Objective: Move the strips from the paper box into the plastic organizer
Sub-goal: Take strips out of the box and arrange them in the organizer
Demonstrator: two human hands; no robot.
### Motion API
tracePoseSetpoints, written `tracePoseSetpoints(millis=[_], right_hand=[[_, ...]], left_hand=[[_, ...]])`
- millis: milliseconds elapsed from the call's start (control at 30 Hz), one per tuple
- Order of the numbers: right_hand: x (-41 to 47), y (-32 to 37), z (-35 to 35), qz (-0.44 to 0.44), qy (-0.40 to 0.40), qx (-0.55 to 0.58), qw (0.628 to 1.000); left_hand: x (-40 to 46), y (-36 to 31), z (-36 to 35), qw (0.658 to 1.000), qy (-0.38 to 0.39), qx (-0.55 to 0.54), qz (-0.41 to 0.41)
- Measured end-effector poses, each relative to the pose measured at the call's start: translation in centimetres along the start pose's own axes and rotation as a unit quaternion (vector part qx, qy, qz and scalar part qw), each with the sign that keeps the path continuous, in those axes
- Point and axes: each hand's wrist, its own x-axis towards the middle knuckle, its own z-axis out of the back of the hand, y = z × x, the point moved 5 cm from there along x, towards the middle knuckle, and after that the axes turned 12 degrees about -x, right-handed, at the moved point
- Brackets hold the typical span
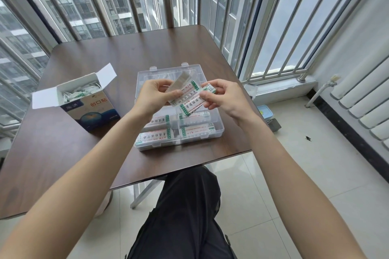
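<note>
Strips (190,99) slant lower-left to upper-right, pinched in both hands' fingers (207,99).

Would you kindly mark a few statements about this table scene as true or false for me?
1. Both hands hold strips above the plastic organizer. True: the left hand and right hand pinch strips.
2. The paper box is closed. False: its flaps stand open, with strips inside.
3. The organizer's near compartments already hold strips. True.
4. The paper box sits to the right of the organizer. False: it sits to its left.
5. The organizer stands on the floor. False: it rests on the brown table.
</note>
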Motion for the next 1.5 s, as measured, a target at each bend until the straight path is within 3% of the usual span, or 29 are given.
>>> tracePoseSetpoints(millis=[167,233,333,433,600,800,900,1033,1100,1200,1300,1400,1467,1500], right_hand=[[0.0,0.2,0.0,-0.002,-0.003,-0.032,0.999],[-0.3,0.4,-0.1,0.001,-0.015,-0.095,0.995],[-0.8,0.7,-0.2,0.029,-0.081,-0.267,0.96],[-1.1,0.4,0.3,0.027,-0.144,-0.301,0.942],[-0.8,0.4,-0.8,0.012,-0.079,-0.368,0.926],[-0.6,0.8,-0.8,0.047,-0.074,-0.501,0.861],[-0.8,0.7,0.1,0.044,-0.055,-0.471,0.879],[-1.1,0.2,1.2,-0.017,-0.013,-0.253,0.967],[-1.1,0.1,1.4,-0.044,-0.029,-0.197,0.979],[-0.8,0.1,1.1,-0.029,-0.046,-0.223,0.973],[-0.5,-0.4,1.0,-0.027,-0.048,-0.275,0.96],[-0.3,-0.4,0.6,-0.024,-0.047,-0.344,0.937],[-0.5,-0.1,0.3,-0.01,-0.057,-0.399,0.915],[-0.6,0.2,0.2,-0.002,-0.06,-0.422,0.905]], left_hand=[[0.1,-0.5,-0.1,1.0,0.003,-0.004,-0.021],[0.2,-0.8,0.2,0.999,-0.015,0.017,-0.05],[0.2,-1.2,0.6,0.995,-0.029,0.051,-0.082],[0.1,-1.2,0.9,0.994,-0.023,0.062,-0.082],[0.1,-0.9,0.8,0.998,0.005,0.048,-0.042],[0.0,-0.4,-0.6,0.995,0.035,0.095,-0.016],[0.1,-0.1,-1.0,0.995,0.039,0.096,-0.006],[0.0,0.4,-1.5,0.994,0.045,0.096,0.013],[-0.1,0.7,-1.9,0.994,0.052,0.094,0.019],[-0.4,0.6,-2.6,0.991,0.05,0.123,-0.024],[-1.1,-0.2,-2.5,0.956,0.023,0.245,-0.16],[-2.1,-0.7,-2.7,0.865,0.018,0.391,-0.315],[-2.5,-0.4,-3.0,0.816,0.034,0.455,-0.356],[-2.6,-0.2,-3.1,0.809,0.049,0.466,-0.355]])
